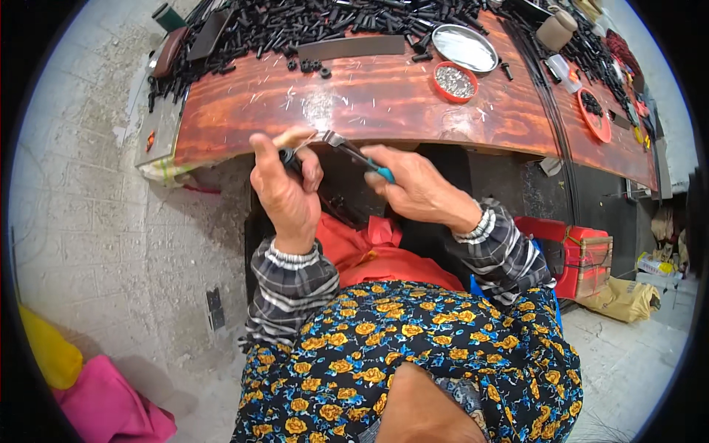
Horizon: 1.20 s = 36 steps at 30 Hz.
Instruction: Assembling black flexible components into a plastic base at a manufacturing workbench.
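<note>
My left hand (284,196) is raised just off the table's near edge. Its fingers are closed round a small black cylindrical part (287,156), mostly hidden by the fingers. My right hand (417,181) grips pliers (356,153) with dark metal arms and teal on the handles. The pliers' head points left and sits close to the left fingertips. A thin pale strand shows between the head and the black part; whether the jaws hold it, I cannot make out.
The reddish wooden table (251,111) carries a heap of black parts (332,22) along its back. A red dish of small silvery pieces (454,82) stands before a round metal tray (465,49). An orange dish (595,118) lies right. A red stool (565,255) is beside me.
</note>
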Tool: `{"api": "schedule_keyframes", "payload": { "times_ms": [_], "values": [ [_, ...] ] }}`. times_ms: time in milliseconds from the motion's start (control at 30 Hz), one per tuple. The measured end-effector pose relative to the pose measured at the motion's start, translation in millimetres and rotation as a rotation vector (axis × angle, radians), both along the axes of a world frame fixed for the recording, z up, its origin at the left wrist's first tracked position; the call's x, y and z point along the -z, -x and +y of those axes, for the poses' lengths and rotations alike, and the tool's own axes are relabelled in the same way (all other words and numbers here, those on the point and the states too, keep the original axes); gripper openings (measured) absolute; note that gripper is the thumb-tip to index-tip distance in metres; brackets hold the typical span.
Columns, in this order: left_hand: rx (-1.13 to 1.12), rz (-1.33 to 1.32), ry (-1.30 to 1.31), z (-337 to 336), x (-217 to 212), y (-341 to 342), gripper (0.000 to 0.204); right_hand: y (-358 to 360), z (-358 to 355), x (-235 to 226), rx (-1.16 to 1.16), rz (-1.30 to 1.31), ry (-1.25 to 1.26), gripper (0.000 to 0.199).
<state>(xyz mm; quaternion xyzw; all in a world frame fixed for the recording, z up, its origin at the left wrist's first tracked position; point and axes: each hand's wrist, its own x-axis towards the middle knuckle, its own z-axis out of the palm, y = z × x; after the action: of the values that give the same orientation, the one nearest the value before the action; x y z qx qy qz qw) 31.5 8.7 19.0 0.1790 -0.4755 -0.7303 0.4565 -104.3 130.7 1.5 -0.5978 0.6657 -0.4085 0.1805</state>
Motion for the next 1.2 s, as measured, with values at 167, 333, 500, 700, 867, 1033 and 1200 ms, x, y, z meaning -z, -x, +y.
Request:
{"api": "schedule_keyframes", "payload": {
  "times_ms": [167, 333, 500, 700, 867, 1033, 1200],
  "values": [
    [-0.028, -0.091, -0.003, 6, -4, 4, 0.073, -1, -3, -16, 0.089, 0.286, 0.05, 0.061],
    [-0.053, -0.148, -0.016, 10, -6, 3, 0.077, -2, -12, -16, 0.149, 0.416, 0.124, 0.061],
    [-0.011, -0.164, -0.028, 12, -2, 2, 0.079, 6, -11, -17, 0.196, 0.53, 0.192, 0.051],
    [0.063, -0.187, 0.001, 14, 5, -4, 0.079, 43, -13, -31, 0.039, 0.62, 0.292, 0.037],
    [0.191, -0.222, 0.318, 16, 8, -18, 0.048, 61, -23, -55, -0.71, -0.488, -0.876, 0.055],
    [0.253, -0.201, 0.131, 12, 0, -27, 0.041, 40, -4, -63, -0.403, 0.237, -0.315, 0.045],
    [0.257, -0.174, 0.084, 3, 1, -36, 0.048, 27, 1, -58, -0.168, 0.631, 0.18, 0.041]
  ]
}}
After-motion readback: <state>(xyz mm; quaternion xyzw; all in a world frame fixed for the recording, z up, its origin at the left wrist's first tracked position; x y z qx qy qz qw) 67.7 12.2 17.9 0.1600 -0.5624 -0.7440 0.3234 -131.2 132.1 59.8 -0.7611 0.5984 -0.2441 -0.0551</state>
